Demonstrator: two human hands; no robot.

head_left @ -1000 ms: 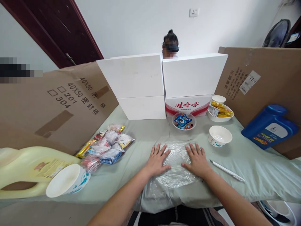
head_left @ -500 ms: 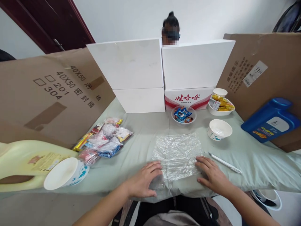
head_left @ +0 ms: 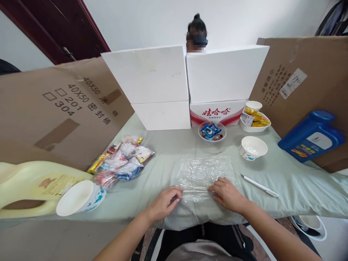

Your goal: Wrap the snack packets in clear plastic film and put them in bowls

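Note:
A clear, crinkled plastic bag [head_left: 202, 172] lies flat on the pale green cloth in front of me. My left hand [head_left: 164, 203] rests at the bag's near left corner, fingers curled and pinching its edge. On the near right edge, my right hand [head_left: 227, 194] presses the plastic with bent fingers. Both forearms reach in from the bottom of the view.
A heap of wrapped snacks [head_left: 121, 162] lies left of the bag, with a paper bowl [head_left: 77, 198] and a yellow jug [head_left: 29, 186] nearer the left edge. On the right are an empty bowl [head_left: 253, 147], a white pen [head_left: 259, 186] and a blue jug [head_left: 312, 136]. Cardboard and white boxes wall the table; a person sits behind.
Both hands slid back from the middle of the bag to its near edge, then drew closer together. The fingers went from spread flat to curled on the plastic.

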